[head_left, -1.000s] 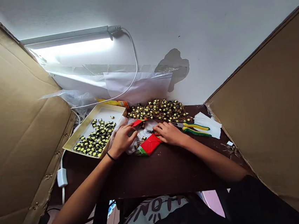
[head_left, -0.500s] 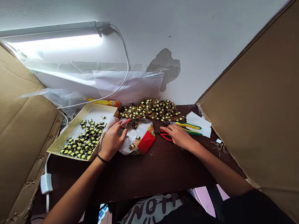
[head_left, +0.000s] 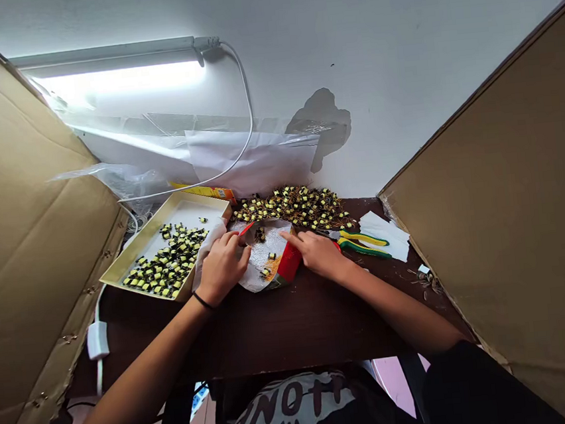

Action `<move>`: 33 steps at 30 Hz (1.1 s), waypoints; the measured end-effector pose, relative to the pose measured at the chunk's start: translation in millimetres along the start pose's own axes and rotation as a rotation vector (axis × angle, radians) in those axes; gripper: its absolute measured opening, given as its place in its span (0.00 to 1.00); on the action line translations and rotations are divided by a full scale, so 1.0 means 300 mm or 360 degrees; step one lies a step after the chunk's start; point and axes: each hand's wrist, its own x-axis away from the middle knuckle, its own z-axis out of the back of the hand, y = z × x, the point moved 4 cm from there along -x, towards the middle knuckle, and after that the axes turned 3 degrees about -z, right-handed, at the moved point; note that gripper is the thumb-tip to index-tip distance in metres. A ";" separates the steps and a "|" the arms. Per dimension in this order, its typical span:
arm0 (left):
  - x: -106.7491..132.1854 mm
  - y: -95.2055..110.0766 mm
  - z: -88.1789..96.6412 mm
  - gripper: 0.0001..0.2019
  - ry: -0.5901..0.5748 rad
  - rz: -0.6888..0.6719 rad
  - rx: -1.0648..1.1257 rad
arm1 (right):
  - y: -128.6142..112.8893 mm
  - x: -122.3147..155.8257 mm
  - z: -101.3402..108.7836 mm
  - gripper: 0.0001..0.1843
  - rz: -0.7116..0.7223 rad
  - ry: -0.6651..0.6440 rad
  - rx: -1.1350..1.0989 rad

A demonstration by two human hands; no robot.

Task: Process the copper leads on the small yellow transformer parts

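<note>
An opened foil-lined packet, silvery inside with a red printed side, lies on the dark table. A few small yellow-and-black wound coils and orange crumbs or wire bits are inside it. My left hand is closed at the packet's left edge, beside a red strip. At the right edge my right hand grips the red side, index finger reaching over the rim; its thumb is hidden. Pliers with yellow-and-green handles lie just right of that hand. A red handle shows partly behind it.
A shallow cardboard tray on the left holds many yellow-and-black coils. Behind the packet is a heap of coils with wire leads. White paper and wire scraps lie at right. Cardboard walls stand on both sides.
My right hand has left the red-handled tool beside the pliers and moved left onto the packet's red side. My left hand stays at the packet's left edge. The view has shifted slightly.
</note>
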 end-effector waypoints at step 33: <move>0.029 0.060 -0.012 0.08 0.0213 -0.0398 -0.0036 | 0.124 0.081 -0.048 0.16 -0.0364 -0.0013 0.0054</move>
